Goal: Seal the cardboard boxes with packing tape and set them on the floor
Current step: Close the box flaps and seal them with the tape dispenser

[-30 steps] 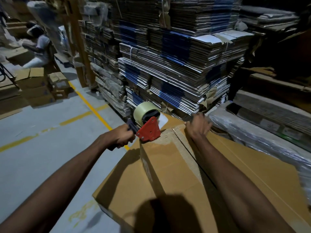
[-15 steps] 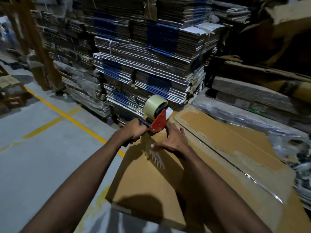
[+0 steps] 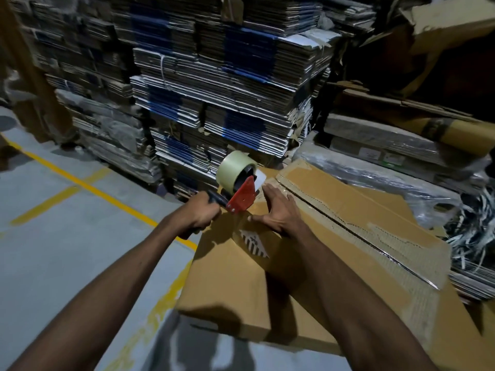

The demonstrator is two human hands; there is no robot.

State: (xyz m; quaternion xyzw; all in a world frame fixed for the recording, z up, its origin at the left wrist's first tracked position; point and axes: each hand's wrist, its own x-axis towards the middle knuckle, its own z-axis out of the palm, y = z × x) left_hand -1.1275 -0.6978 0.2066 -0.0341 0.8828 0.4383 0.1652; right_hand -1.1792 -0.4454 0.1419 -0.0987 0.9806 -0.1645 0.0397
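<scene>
While my left hand (image 3: 199, 215) grips the tape gun (image 3: 238, 187) at the box (image 3: 241, 277) top's far-left corner, my right hand (image 3: 278, 214) presses flat beside it. I'm starting a strip — next, a steady pull along the seam (image 3: 356, 234).

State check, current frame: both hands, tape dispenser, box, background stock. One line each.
left hand: grips the tape dispenser's handle
right hand: fingers straight, pressing flat on the box's top at the near corner
tape dispenser: at the box's top edge, roll loaded
cardboard box: flaps closed, centre seam visible with tape along it
flattened carton stacks: bundled, piled behind the box
</scene>
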